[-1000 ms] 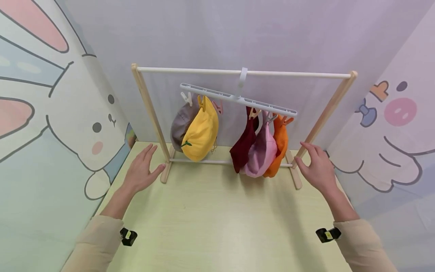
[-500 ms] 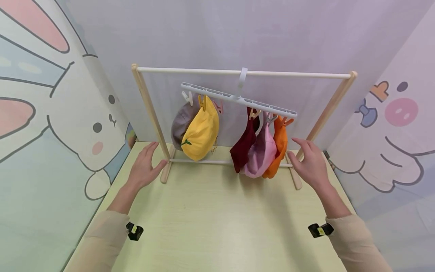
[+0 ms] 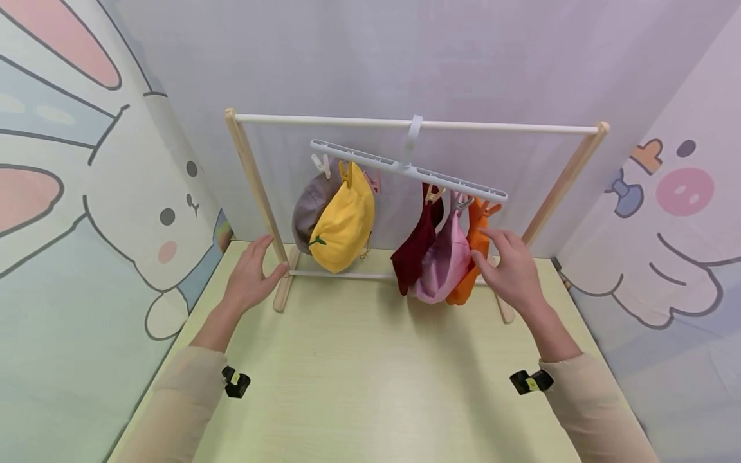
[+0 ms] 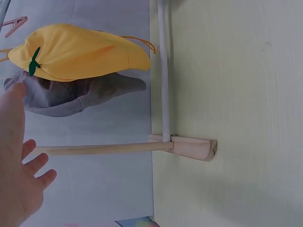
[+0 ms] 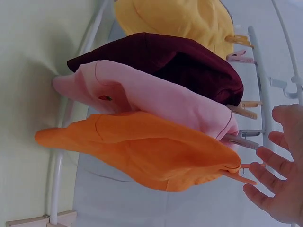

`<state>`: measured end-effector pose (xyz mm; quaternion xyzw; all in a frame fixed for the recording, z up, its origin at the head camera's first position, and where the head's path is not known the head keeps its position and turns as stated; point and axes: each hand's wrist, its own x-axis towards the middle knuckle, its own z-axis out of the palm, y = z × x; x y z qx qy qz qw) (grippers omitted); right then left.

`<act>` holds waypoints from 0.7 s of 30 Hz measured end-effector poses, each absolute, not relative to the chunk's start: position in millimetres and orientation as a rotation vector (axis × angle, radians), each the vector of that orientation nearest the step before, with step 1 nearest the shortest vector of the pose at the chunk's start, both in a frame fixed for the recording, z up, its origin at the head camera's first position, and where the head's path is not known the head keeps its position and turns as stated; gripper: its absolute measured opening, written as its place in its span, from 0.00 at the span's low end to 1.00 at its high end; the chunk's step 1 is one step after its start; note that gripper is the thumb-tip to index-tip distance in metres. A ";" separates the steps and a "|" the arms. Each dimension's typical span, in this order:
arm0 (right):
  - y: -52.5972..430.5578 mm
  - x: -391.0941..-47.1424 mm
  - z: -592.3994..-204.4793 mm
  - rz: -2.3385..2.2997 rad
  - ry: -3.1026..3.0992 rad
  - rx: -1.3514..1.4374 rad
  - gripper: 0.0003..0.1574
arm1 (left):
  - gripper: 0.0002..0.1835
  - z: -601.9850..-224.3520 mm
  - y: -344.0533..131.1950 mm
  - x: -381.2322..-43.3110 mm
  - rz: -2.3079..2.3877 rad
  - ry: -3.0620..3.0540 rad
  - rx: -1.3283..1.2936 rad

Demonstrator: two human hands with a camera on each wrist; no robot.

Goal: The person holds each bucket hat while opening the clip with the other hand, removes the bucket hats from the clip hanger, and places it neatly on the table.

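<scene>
- Left hand (image 3: 247, 273) held wide, thumb apart from the fingers, out beyond and below the left end of the pale grey clip hanger (image 3: 408, 170); it is near the rack's wooden left post (image 3: 253, 173), and whether they touch is unclear.
- Right hand (image 3: 512, 270) likewise wide, fingers spread and slightly bent, below the hanger's right end, just beside the orange cloth hat (image 5: 147, 149); contact cannot be made out.
- The hanger itself tilts, its right end lower, and hooks over the white top rail (image 3: 324, 120) above it.
- Under its right half, from the middle outward, hang a dark maroon hat (image 3: 413, 254), a soft pink hat (image 5: 156, 94) with a small embroidered motif, and the orange one, plain and folded narrow.
- Under its left half hang a bright yellow hat (image 3: 344, 222) with a green sprout (image 4: 34, 64) and, partly behind it, a dull grey hat (image 3: 312, 209).
- Well below the hanger lies a pale wood-grain tabletop (image 3: 370, 373).
</scene>
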<state>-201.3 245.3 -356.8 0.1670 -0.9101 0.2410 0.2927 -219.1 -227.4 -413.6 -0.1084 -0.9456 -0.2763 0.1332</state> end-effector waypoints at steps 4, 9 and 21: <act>238.5 -202.9 -352.6 0.638 -2.433 0.446 0.25 | 0.37 -413.3 -227.3 -223.8 -0.802 -2.743 -0.308; 228.3 -205.1 -347.5 0.648 -2.452 0.448 0.26 | 0.37 -413.8 -227.1 -229.5 -0.807 -2.728 -0.302; 205.1 -214.8 -346.7 0.680 -2.369 0.593 0.25 | 0.35 -410.6 -221.5 -238.6 -0.814 -2.709 -0.292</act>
